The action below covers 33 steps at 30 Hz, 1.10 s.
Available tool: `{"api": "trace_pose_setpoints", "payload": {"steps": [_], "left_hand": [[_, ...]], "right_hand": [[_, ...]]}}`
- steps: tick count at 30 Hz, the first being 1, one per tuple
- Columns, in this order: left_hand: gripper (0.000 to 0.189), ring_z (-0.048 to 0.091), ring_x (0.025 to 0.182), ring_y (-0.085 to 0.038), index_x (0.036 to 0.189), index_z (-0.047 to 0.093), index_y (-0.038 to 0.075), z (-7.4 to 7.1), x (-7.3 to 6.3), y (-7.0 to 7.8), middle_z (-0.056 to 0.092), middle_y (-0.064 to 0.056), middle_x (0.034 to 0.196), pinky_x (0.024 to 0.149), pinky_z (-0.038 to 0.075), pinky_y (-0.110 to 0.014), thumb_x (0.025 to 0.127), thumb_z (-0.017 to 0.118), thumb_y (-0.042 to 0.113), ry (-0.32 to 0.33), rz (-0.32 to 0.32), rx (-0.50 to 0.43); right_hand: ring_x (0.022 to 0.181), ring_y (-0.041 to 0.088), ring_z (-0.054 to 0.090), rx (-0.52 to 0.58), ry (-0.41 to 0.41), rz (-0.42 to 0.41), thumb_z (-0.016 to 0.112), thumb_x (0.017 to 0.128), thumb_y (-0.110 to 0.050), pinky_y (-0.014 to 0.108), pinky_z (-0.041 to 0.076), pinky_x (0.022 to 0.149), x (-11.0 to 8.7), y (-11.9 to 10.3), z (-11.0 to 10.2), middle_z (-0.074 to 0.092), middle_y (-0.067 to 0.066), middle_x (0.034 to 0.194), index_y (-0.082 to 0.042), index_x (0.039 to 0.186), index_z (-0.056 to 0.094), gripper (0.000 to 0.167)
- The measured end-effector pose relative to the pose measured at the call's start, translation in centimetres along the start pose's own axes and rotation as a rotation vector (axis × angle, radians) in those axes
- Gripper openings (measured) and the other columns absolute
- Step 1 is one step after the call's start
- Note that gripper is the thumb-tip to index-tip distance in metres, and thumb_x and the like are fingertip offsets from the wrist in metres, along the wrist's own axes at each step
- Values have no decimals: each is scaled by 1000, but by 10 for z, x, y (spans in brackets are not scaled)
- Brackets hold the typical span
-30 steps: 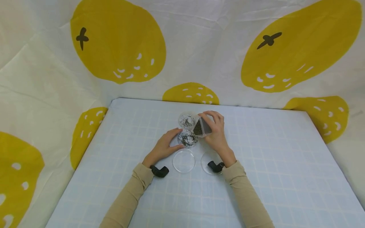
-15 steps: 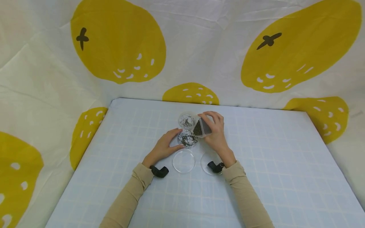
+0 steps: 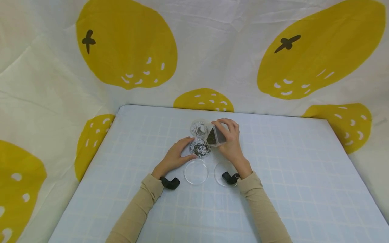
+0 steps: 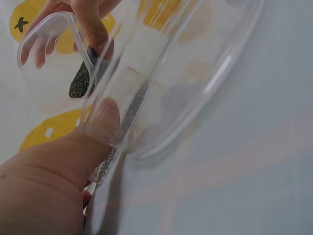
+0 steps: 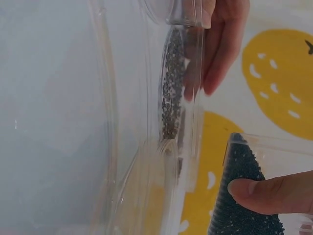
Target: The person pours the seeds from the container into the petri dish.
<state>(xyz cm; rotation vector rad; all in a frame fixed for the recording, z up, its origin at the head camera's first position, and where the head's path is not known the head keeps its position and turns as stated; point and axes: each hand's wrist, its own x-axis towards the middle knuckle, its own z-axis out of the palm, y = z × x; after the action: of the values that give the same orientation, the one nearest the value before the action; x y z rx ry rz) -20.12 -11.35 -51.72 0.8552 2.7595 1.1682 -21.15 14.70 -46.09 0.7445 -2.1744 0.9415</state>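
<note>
Fingers and thumb of the right hand (image 3: 230, 137) close on opposite sides of a clear tub (image 3: 220, 134), gripping it at a tilt just to the right of the speckled dish (image 3: 200, 148). Straight-walled and see-through, the tub has its mouth turned toward the left; dark, fine grains (image 3: 211, 137) bank up inside it in a slope. Whether its rim touches the dish is hard to tell. Round, shallow and clear, the dish shows a scatter of dark grains broken by white patches. The left hand (image 3: 175, 156) curves around its left side, spread only as wide as the dish, thumb at the near edge and fingers toward the far edge. Directly behind the dish is a second dish (image 3: 199, 128), paler and more thinly flecked. A clear round piece (image 3: 196, 172) lies just in front of it.
</note>
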Motion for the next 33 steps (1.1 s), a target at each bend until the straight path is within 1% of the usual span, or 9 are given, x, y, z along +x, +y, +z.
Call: {"api": "trace_pose_setpoints", "payload": {"steps": [2, 5, 8, 16, 22, 26, 33], "left_hand": [[75, 34, 143, -30, 152, 40, 15, 1, 1, 2, 38, -13, 156, 118, 27, -48, 90, 73, 39, -3, -1, -1], [75, 35, 143, -30, 152, 40, 15, 1, 1, 2, 38, -13, 156, 117, 28, -49, 90, 73, 39, -2, 3, 4], [74, 35, 143, -31, 152, 41, 15, 2, 1, 0, 39, -13, 155, 117, 28, -50, 90, 73, 39, 3, 12, 11], [73, 35, 143, -31, 152, 41, 14, 1, 0, 1, 39, -14, 155, 117, 29, -50, 90, 73, 38, 8, 22, 11], [74, 35, 143, -31, 152, 41, 14, 1, 0, 0, 39, -14, 155, 117, 29, -50, 90, 74, 38, 7, 20, 6], [74, 35, 143, -31, 152, 41, 14, 1, 0, 1, 38, -13, 155, 117, 28, -50, 90, 74, 38, 5, 15, 4], [75, 36, 142, -31, 152, 41, 14, 1, 0, 1, 39, -13, 155, 116, 29, -50, 89, 75, 38, 10, 18, 3]], "right_hand": [[125, 39, 39, 0, 3, 3, 54, 59, 29, 56, 29, 103, 0, 1, -2, 54, 17, 131, -10, 130, 64, 82], [125, 39, 40, 1, 9, 2, 53, 58, 30, 56, 29, 103, -1, 2, -2, 54, 17, 131, -10, 130, 65, 83], [125, 39, 39, -1, 11, 7, 54, 59, 30, 56, 29, 103, -1, 2, -2, 54, 16, 132, -11, 130, 65, 82], [125, 40, 39, -6, 19, -5, 60, 64, 28, 57, 30, 102, -1, 1, -1, 54, 18, 131, -10, 130, 65, 76], [125, 40, 39, -9, 8, 4, 58, 64, 28, 57, 29, 102, -1, 1, -2, 54, 17, 131, -8, 128, 65, 73], [125, 39, 38, -13, -1, 11, 61, 65, 26, 57, 29, 102, -1, 0, -2, 54, 17, 131, -7, 127, 66, 70], [126, 39, 38, -18, -12, 12, 60, 64, 27, 57, 29, 103, 0, -1, -3, 53, 17, 132, -10, 129, 65, 75]]}}
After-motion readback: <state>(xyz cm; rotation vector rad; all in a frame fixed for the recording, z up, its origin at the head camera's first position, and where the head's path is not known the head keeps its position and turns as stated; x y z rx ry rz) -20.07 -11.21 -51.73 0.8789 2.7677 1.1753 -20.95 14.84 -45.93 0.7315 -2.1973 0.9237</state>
